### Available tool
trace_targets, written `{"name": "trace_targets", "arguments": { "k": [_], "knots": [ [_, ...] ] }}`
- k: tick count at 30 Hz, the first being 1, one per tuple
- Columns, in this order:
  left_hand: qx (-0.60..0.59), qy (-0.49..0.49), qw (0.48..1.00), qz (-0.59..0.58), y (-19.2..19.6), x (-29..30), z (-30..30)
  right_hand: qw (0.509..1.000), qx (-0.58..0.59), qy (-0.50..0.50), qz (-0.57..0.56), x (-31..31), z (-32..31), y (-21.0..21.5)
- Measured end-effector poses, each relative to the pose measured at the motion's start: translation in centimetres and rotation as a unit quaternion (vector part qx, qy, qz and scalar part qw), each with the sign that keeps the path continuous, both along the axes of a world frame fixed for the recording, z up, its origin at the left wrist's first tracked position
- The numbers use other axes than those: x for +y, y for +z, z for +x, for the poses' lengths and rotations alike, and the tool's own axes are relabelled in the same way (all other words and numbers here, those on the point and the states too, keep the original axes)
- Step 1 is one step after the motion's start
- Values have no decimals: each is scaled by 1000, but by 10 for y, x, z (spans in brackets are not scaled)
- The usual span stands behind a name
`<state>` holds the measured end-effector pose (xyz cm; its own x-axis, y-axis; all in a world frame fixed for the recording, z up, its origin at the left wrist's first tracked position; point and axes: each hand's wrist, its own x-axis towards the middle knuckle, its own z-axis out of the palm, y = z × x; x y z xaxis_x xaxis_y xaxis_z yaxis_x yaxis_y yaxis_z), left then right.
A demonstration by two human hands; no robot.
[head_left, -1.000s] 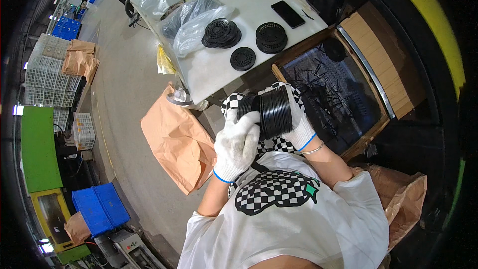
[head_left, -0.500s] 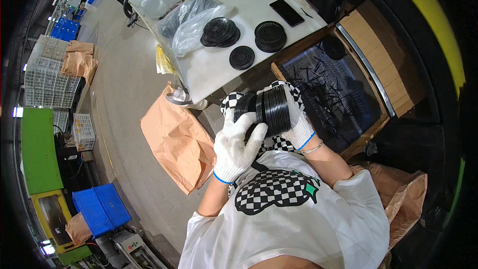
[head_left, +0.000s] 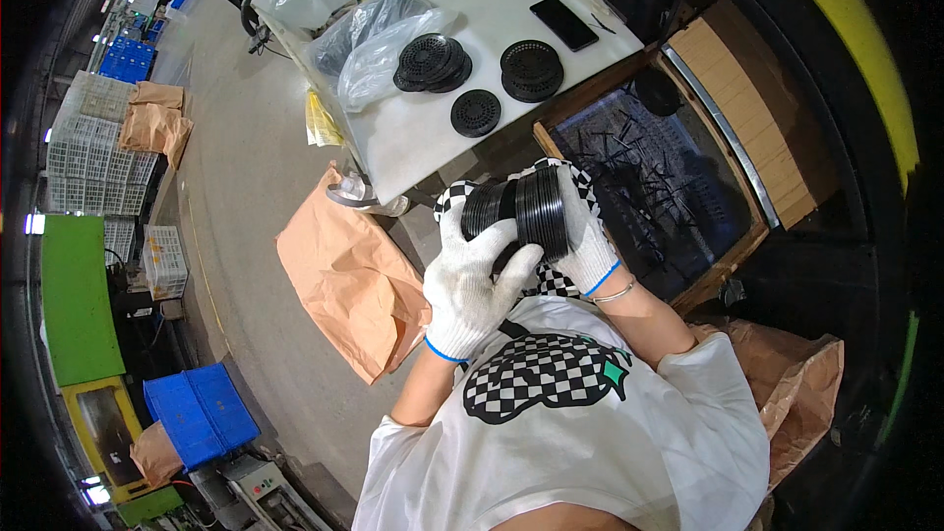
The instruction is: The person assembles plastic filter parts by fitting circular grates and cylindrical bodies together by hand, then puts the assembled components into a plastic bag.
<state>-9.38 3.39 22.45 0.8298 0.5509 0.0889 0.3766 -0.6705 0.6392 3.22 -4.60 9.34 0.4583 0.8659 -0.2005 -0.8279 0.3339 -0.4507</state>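
Both my hands wear white knit gloves. My right hand (head_left: 590, 241) grips a stack of black round discs (head_left: 541, 208) held on edge in front of my chest. My left hand (head_left: 472, 280) holds a smaller group of the same black discs (head_left: 482, 211) at the stack's left end, with a small gap between the two groups. On the white table (head_left: 423, 138) beyond lie more black perforated round discs: one pile (head_left: 433, 61), another pile (head_left: 531, 69) and a single one (head_left: 475, 112).
A black phone (head_left: 562, 23) lies on the table's far right. Clear plastic bags (head_left: 379, 34) cover its left part. A wooden box with black scraps (head_left: 654, 187) stands to my right. Brown paper sacks (head_left: 339, 275) lie on the floor, with a blue crate (head_left: 202, 413) behind.
My left hand has shifted from flat against the stack's end to gripping a few discs and drawing them slightly leftward away from the rest. My right hand holds steady.
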Motion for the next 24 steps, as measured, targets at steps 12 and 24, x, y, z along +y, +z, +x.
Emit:
{"name": "trace_targets", "arguments": {
  "k": [12, 24],
  "knots": [
    [-22, -31, 999, -7, -4, 3, 1, 988, -134, -42, -62, 10, 4, -38],
    [-81, -56, 990, 105, -2, 3, 6, 993, 111, -18, -24, 6, -1, 12]
  ]
}}
